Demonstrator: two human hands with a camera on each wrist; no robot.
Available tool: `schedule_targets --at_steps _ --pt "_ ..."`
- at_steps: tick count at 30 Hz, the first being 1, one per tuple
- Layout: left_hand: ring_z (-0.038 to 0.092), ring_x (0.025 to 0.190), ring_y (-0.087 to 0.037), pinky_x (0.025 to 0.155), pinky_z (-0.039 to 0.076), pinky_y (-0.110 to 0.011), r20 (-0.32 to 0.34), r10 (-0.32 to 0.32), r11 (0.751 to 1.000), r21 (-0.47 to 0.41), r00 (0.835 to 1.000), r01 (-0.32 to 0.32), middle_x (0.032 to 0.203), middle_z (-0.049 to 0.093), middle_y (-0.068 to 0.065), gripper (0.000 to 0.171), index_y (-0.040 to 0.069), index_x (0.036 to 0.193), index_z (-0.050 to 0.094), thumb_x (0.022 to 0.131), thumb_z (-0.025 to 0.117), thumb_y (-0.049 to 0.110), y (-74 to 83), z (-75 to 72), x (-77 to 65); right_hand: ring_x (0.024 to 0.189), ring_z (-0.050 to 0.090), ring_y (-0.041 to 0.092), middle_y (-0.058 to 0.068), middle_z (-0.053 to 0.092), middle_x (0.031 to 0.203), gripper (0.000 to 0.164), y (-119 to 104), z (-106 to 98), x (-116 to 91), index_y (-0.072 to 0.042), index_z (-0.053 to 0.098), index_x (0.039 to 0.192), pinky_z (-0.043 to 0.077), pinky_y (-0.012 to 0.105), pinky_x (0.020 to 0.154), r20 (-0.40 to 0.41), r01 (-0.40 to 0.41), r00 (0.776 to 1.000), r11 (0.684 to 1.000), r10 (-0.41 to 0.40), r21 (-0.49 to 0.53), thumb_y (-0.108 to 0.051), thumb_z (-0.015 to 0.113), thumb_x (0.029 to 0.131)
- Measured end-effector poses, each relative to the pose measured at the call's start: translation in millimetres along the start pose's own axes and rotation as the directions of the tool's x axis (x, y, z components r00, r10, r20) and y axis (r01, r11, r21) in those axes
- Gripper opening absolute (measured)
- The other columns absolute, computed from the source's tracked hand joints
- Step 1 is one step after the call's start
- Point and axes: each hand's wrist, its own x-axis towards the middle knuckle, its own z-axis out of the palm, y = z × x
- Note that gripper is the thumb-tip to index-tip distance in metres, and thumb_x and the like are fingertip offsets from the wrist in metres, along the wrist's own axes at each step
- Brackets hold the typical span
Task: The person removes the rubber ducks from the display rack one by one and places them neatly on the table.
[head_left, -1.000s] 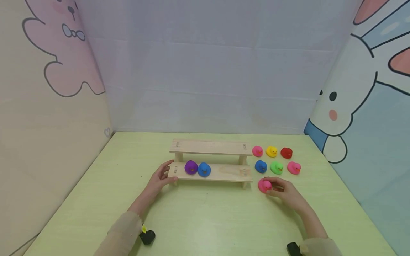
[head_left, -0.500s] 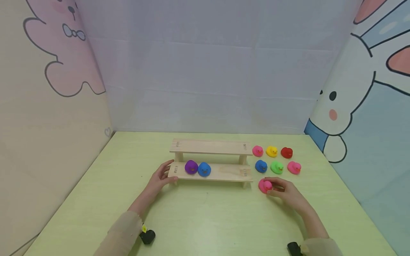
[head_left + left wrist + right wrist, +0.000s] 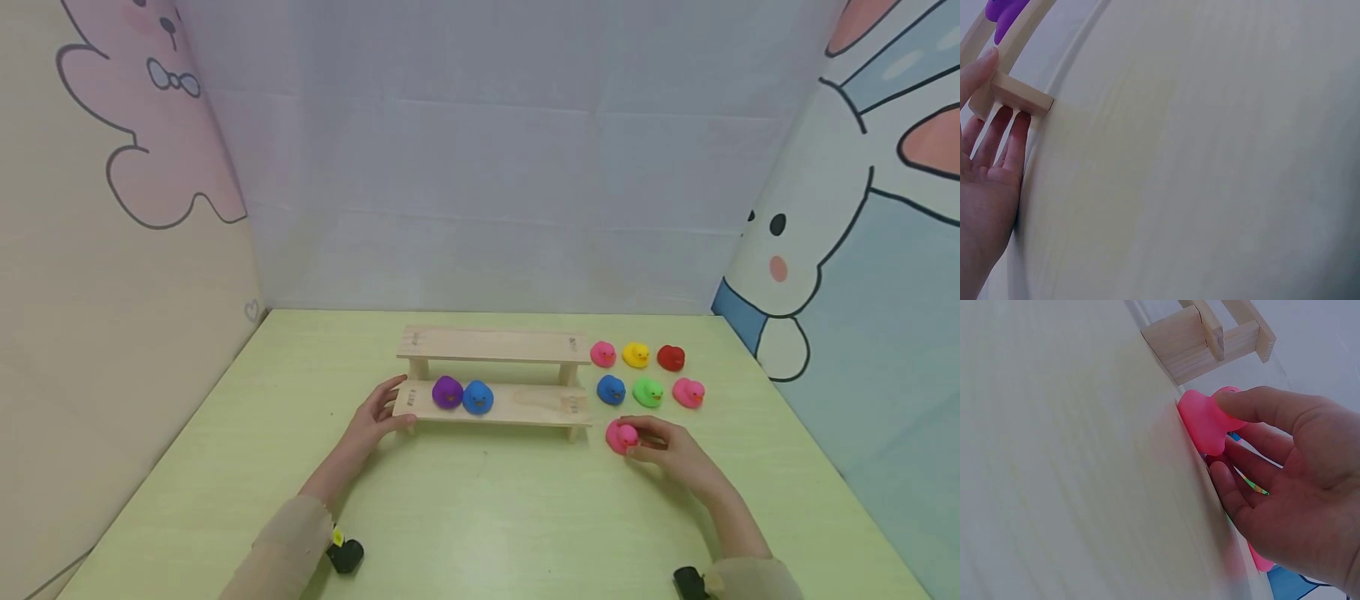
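A two-tier wooden shelf (image 3: 495,345) stands on the table. My left hand (image 3: 375,414) holds the left end of its lower tier, thumb at the front and fingers around the side; the left wrist view shows the fingertips by the shelf's leg (image 3: 1022,94). A purple rubber duck (image 3: 447,392) and a blue rubber duck (image 3: 478,397) sit side by side on that lower tier, towards the left. Right of the shelf, my right hand (image 3: 675,454) pinches a pink rubber duck (image 3: 1204,422) between thumb and fingers, low at the table surface.
Several more rubber ducks stand in two rows beyond my right hand: a pink duck (image 3: 603,354), a yellow duck (image 3: 636,355) and a red duck (image 3: 671,358) behind; a blue duck (image 3: 611,390), a green duck (image 3: 648,392) and another pink duck (image 3: 688,393) in front.
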Motion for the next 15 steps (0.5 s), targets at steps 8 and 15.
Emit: schedule_targets --at_steps 8,15 --pt "0.057 0.114 -0.013 0.094 0.046 -0.019 0.0 0.003 1.0 -0.002 1.0 -0.003 0.149 0.047 -0.015 0.073 0.022 0.153 0.033 0.091 0.07 0.014 -0.2 0.0 -0.1 0.128 0.053 0.036 0.018 0.056 0.141 0.049 -0.1 -0.6 0.4 -0.008 0.055 0.138 0.051 0.038 0.101 0.0 -0.001 1.0 1.0 0.001 0.006 -0.02 0.068 0.092" --pt "0.058 0.113 -0.012 0.093 0.046 -0.019 -0.002 -0.001 1.0 -0.01 1.0 0.001 0.149 0.047 -0.016 0.073 0.023 0.153 0.034 0.09 0.071 0.014 -1.1 -0.2 0.8 0.126 0.053 0.034 0.017 0.055 0.142 0.054 0.6 -2.7 1.0 -0.008 0.051 0.141 0.046 0.016 0.092 0.004 0.026 1.0 1.0 -0.026 0.016 -0.021 0.069 0.092"
